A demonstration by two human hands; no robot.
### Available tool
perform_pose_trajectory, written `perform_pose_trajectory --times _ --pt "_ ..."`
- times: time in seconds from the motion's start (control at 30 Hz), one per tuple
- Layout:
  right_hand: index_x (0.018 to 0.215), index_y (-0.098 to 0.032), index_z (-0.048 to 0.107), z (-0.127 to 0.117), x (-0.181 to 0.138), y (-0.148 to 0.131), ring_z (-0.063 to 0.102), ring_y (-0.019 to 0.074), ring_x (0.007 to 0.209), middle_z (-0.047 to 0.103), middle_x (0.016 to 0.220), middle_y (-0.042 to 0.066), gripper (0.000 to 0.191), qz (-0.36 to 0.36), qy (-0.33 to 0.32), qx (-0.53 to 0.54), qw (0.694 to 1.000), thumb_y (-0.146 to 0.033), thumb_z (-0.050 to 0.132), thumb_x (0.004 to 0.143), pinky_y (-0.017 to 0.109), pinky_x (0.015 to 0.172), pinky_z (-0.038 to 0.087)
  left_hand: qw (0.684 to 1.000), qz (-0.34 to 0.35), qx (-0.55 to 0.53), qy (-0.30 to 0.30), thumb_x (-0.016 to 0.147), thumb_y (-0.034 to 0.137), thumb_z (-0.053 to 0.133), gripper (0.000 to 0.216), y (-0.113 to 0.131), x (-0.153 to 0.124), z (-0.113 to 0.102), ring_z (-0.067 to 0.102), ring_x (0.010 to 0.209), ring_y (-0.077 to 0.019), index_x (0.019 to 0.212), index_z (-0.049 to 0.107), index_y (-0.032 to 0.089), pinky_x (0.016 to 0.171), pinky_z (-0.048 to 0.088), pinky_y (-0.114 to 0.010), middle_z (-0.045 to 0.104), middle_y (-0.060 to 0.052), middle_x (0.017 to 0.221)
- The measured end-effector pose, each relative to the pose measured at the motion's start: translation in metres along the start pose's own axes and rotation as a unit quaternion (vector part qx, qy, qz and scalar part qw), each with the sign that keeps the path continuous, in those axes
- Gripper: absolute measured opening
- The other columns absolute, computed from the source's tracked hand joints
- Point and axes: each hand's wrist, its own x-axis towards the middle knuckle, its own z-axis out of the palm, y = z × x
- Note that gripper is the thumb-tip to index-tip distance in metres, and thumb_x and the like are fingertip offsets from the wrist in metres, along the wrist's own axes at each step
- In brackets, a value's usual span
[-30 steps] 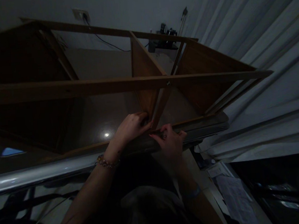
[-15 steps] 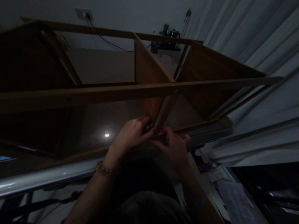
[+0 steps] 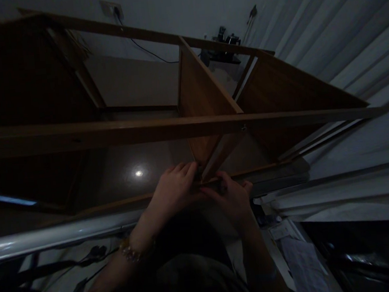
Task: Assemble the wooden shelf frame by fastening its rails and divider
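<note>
A brown wooden shelf frame (image 3: 165,128) lies on a dark glossy table (image 3: 128,170) in a dim room. Its upright divider panel (image 3: 198,95) meets the near rail (image 3: 124,202) just above my hands. My left hand (image 3: 176,188), with a beaded bracelet on the wrist, has its fingers curled at the foot of the divider. My right hand (image 3: 233,197) presses on the near rail just right of that joint, fingertips almost touching the left hand. Whether either hand holds a small part is hidden in the dark.
A silver table edge (image 3: 52,233) runs across the lower left. Pale curtains (image 3: 341,37) hang at the right. A wall socket with a cable (image 3: 111,8) and a small dark device (image 3: 226,38) sit behind the frame. Papers (image 3: 299,255) lie lower right.
The view has shifted, so the frame sits further right and lower. Both hands drew closer together at the divider's foot; the left wrist dropped lower.
</note>
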Motion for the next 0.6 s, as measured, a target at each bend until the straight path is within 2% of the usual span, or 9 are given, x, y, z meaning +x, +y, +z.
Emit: perform_pose_trajectory --times 0.17,0.27,0.37,0.43,0.53,0.6 --pt "0.108 -0.032 0.058 -0.004 0.006 0.001 0.068 0.0193 0.08 0.072 0.078 -0.006 0.044 0.011 -0.038 0.018 0.999 -0.067 0.059 0.081 0.036 0.084 0.021 0.998 -0.032 -0.045 -0.017 0.081 0.047 0.067 0.053 0.002 0.0 -0.002 0.066 0.097 -0.0279 0.119 0.049 0.015 0.074 0.051 -0.035 0.068 -0.013 0.11" --pt "0.107 -0.032 0.058 -0.004 0.008 0.003 0.067 0.0205 0.078 0.071 0.074 -0.006 0.043 0.023 -0.052 0.016 0.998 -0.065 0.061 0.08 0.036 0.083 0.021 0.993 -0.064 -0.093 -0.037 0.083 0.041 0.067 0.055 0.001 -0.001 -0.002 0.068 0.093 -0.0255 0.127 0.045 0.019 0.069 0.052 -0.031 0.067 -0.011 0.113" --pt "0.107 -0.033 0.059 -0.004 0.008 0.004 0.066 0.0201 0.076 0.07 0.072 -0.007 0.04 0.022 -0.062 0.031 0.997 -0.063 0.061 0.082 0.037 0.084 0.022 0.989 -0.07 -0.13 -0.029 0.084 0.041 0.067 0.057 -0.001 -0.002 0.0 0.068 0.095 -0.0249 0.132 0.042 0.021 0.071 0.053 -0.031 0.067 -0.01 0.115" --pt "0.107 -0.032 0.059 -0.004 0.008 0.006 0.066 0.0195 0.076 0.071 0.075 -0.006 0.038 0.016 -0.065 0.05 0.996 -0.062 0.059 0.084 0.039 0.086 0.022 0.986 -0.067 -0.151 -0.029 0.085 0.041 0.065 0.051 -0.001 -0.002 0.001 0.068 0.096 -0.0242 0.128 0.046 0.022 0.073 0.053 -0.03 0.067 -0.009 0.115" --pt "0.112 -0.029 0.059 -0.003 0.006 0.012 0.065 0.0208 0.078 0.069 0.075 -0.004 0.046 0.014 -0.065 0.084 0.994 -0.064 0.057 0.083 0.041 0.088 0.025 0.983 -0.084 -0.16 -0.043 0.085 0.04 0.065 0.045 -0.001 -0.002 0.001 0.068 0.096 -0.0241 0.124 0.049 0.022 0.074 0.054 -0.031 0.068 -0.009 0.114" --pt "0.122 -0.027 0.053 -0.003 0.001 0.018 0.064 0.0207 0.077 0.066 0.074 -0.003 0.054 0.012 -0.057 0.111 0.992 -0.064 0.056 0.084 0.042 0.089 0.028 0.982 -0.098 -0.156 -0.053 0.085 0.04 0.066 0.046 0.0 -0.001 0.0 0.068 0.098 -0.0245 0.124 0.049 0.022 0.075 0.054 -0.031 0.067 -0.01 0.115"
